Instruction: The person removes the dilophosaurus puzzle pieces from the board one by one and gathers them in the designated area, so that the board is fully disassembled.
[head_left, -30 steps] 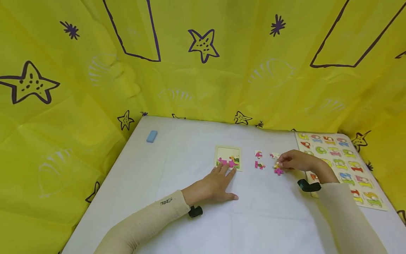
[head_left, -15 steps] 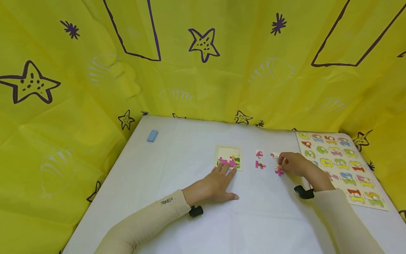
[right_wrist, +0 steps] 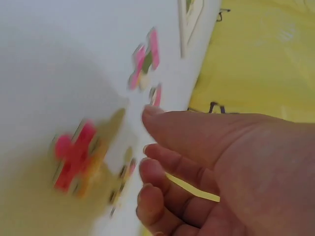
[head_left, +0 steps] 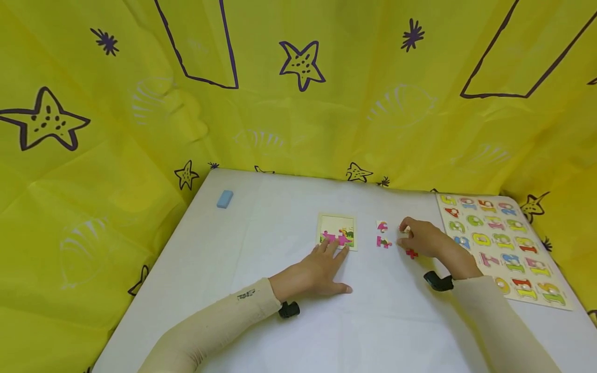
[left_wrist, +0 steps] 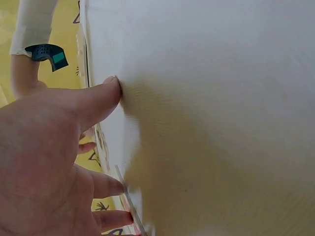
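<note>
My left hand (head_left: 319,272) lies flat with fingers spread, its fingertips on the lower edge of a small wooden jigsaw tray (head_left: 337,223). Pink and green pieces fill the tray's lower part; its upper part is bare. My right hand (head_left: 424,241) hovers over loose pieces right of the tray, thumb apart from the loosely bent fingers, nothing between them in the right wrist view. Below it lies a red-pink jigsaw piece (right_wrist: 76,155), and another piece (head_left: 404,229) shows partly behind its fingers. Two pink pieces, an upper one (head_left: 382,226) and a lower one (head_left: 384,242), lie nearer the tray.
A number puzzle board (head_left: 506,248) lies at the right of the white table (head_left: 261,233), partly behind the right forearm. A light blue block (head_left: 225,199) sits at the far left. Yellow patterned cloth (head_left: 298,129) hangs behind and beside the table.
My right hand has shifted left and its thumb and fingers have spread apart, away from the red-pink piece, which stays on the table. The left hand stays on the tray.
</note>
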{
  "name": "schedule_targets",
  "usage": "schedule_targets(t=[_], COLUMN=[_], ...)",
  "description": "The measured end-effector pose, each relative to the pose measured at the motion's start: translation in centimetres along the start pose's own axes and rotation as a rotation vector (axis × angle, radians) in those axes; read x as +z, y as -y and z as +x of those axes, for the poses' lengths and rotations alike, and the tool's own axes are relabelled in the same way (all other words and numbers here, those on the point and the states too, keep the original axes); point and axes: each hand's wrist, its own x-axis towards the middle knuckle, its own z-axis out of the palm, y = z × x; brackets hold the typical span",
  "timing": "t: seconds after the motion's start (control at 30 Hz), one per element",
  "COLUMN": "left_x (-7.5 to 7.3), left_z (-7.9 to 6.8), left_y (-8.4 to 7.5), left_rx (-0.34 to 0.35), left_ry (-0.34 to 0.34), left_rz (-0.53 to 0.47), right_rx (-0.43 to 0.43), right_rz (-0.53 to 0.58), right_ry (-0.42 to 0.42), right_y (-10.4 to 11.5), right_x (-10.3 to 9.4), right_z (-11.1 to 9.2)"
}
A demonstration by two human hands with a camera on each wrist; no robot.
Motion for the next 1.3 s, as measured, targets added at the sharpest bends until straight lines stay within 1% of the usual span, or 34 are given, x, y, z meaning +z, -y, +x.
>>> schedule_targets(t=[0.07, 0.13, 0.2, 0.37, 0.47, 0.53, 0.63, 0.97, 1.3], left_x=[0.0, 0.1, 0.1, 0.2, 0.2, 0.2, 0.2, 0.1, 0.1], left_z=[0.0, 0.0, 0.0, 0.0, 0.1, 0.1, 0.1, -0.1, -0.3], left_y=[0.0, 0.0, 0.1, 0.0, 0.0, 0.0, 0.0, 0.0, 0.0], left_rx=[-0.001, 0.001, 0.004, 0.009, 0.009, 0.009, 0.012, 0.012, 0.020], left_ry=[-0.001, -0.003, -0.007, -0.010, -0.008, -0.008, -0.010, -0.014, -0.023], left_rz=[-0.001, -0.001, 0.003, 0.017, 0.017, 0.018, 0.024, 0.036, 0.053], right_rx=[-0.023, -0.069, -0.111, -0.178, -0.215, -0.243, -0.247, -0.228, -0.253], right_rz=[0.012, 0.025, 0.048, 0.094, 0.084, 0.058, 0.046, 0.034, 0.047], right_ry=[-0.019, -0.055, -0.090, -0.154, -0.175, -0.185, -0.182, -0.150, -0.108], right_y=[0.8, 1.5, 2.2, 3.4, 4.0, 4.4, 5.0, 5.9, 6.5], right_x=[0.3, 0.7, 1.3, 3.3, 4.4, 5.0, 5.3, 5.2, 4.9], right_z=[0.7, 1.6, 2.6, 4.8, 5.7, 6.1, 6.3, 6.3, 6.4])
